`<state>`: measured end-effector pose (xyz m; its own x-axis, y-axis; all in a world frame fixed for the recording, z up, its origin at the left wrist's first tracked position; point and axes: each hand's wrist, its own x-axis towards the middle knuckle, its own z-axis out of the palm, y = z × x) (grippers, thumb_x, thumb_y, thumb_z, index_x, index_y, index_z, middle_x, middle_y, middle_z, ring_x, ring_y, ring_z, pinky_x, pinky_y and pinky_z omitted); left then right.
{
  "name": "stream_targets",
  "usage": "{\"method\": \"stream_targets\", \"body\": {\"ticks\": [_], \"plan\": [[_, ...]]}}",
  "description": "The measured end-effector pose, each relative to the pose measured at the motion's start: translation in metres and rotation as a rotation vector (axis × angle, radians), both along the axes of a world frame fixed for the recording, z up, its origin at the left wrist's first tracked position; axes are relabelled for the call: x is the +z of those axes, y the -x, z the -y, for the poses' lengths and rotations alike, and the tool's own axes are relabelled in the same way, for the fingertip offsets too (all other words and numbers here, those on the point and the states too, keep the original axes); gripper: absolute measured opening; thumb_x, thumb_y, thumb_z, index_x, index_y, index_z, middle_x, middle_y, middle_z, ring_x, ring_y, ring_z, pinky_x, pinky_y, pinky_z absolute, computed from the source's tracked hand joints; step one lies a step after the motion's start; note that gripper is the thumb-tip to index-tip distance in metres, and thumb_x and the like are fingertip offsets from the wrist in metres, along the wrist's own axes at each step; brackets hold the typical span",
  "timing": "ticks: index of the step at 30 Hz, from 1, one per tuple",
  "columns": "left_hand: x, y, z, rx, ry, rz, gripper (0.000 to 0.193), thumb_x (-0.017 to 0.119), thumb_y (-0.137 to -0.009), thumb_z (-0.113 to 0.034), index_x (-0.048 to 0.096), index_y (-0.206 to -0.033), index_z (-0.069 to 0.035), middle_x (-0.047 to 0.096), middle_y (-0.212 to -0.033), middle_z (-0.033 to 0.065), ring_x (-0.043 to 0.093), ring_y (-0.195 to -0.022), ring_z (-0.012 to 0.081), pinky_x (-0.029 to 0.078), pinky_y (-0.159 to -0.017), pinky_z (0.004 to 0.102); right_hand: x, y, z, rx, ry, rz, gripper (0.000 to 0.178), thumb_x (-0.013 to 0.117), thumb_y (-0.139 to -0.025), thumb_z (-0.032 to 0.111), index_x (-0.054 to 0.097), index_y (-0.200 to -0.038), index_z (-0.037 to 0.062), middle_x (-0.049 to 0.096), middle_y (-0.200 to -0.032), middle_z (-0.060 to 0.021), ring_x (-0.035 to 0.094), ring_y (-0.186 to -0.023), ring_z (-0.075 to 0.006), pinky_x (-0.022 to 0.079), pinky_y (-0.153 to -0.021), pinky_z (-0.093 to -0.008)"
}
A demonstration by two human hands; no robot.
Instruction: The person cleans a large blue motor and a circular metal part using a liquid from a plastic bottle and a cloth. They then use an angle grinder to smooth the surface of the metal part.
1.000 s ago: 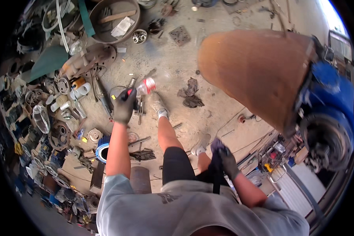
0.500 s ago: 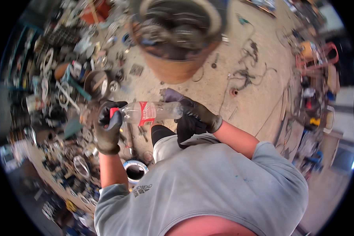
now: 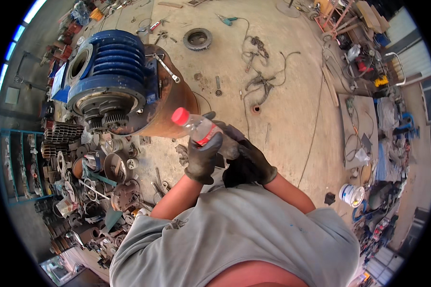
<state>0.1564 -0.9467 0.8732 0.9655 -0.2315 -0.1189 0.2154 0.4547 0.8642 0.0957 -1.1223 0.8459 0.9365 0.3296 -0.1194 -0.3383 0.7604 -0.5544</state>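
Tan floor (image 3: 287, 129) spreads out, with a big blue machine (image 3: 115, 60) at the far left. In the near middle, the left hand (image 3: 203, 157) grips a clear bottle (image 3: 199, 127); the right hand (image 3: 256, 160) holds its bottom end.

Bottle (image 3: 198, 126) clear, cap (image 3: 180, 116) bright red, label (image 3: 209, 135) red. Shirt (image 3: 254, 229) grey. Gear housing (image 3: 117, 58) deep blue; drum (image 3: 178, 103) rusty orange-brown. Bucket (image 3: 353, 195) white with blue. Floor (image 3: 289, 119) beige.
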Motion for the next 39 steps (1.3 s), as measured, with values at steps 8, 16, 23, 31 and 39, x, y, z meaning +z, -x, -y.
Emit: {"method": "stream_targets", "body": {"ticks": [8, 16, 23, 31, 39], "plan": [[-0.038, -0.13, 0.052, 0.101, 0.118, -0.169, 0.051, 0.07, -0.1, -0.004, 0.053, -0.147, 0.001, 0.072, -0.12, 0.0099, 0.071, -0.109, 0.0211, 0.056, -0.099, 0.0367, -0.05, -0.138, 0.068, 0.046, 0.178, -0.015, 0.072, 0.059, -0.11, 0.025, 0.026, -0.169, 0.0001, 0.04, -0.17, -0.0124, 0.039, -0.156, -0.0254, 0.031, -0.129, -0.0406], [-0.061, -0.318, 0.067, 0.348, 0.083, -0.298, 0.038, 0.072, -0.101, -0.003, 0.058, -0.136, 0.002, 0.072, -0.107, 0.0083, 0.072, -0.095, 0.0181, 0.057, -0.091, 0.0319, -0.108, -0.362, 0.159, -0.069, 0.117, -0.384, 0.059, 0.048, -0.117, 0.04, 0.044, -0.161, 0.0021, 0.058, -0.155, -0.0093, 0.056, -0.14, -0.0244, 0.041, -0.123, -0.0377], [-0.042, -0.442, 0.042, 0.586, 0.009, -0.157, 0.047, 0.072, -0.104, -0.013, 0.053, -0.145, 0.0, 0.07, -0.113, 0.0096, 0.07, -0.105, 0.0237, 0.057, -0.099, 0.042, -0.014, -0.597, 0.176, 0.318, -0.07, -0.094, 0.071, 0.038, -0.115, 0.054, 0.038, -0.165, 0.0036, 0.047, -0.166, -0.0121, 0.056, -0.135, -0.0253, 0.049, -0.111, -0.0386], [-0.012, -0.566, 0.01, 0.695, -0.309, -0.102, 0.044, 0.066, -0.088, -0.002, 0.061, -0.132, 0.001, 0.072, -0.111, 0.0112, 0.072, -0.102, 0.0235, 0.058, -0.093, 0.0395, 0.016, -0.815, 0.081, 0.623, -0.031, -0.033, 0.075, 0.052, -0.108, 0.045, 0.034, -0.166, 0.0013, 0.054, -0.151, -0.0178, 0.061, -0.124, -0.0276, 0.051, -0.106, -0.0382], [0.003, -0.716, 0.006, 0.892, -0.458, -0.004, 0.056, 0.085, -0.077, -0.001, 0.065, -0.13, -0.004, 0.065, -0.133, 0.0104, 0.064, -0.124, 0.0214, 0.05, -0.107, 0.0382, 0.031, -1.025, -0.064, 1.293, 0.341, 0.285, 0.065, 0.061, -0.095, 0.008, 0.043, -0.157, -0.0019, 0.066, -0.121, -0.0109, 0.065, -0.106, -0.0199, 0.055, -0.095, -0.0352]]}}
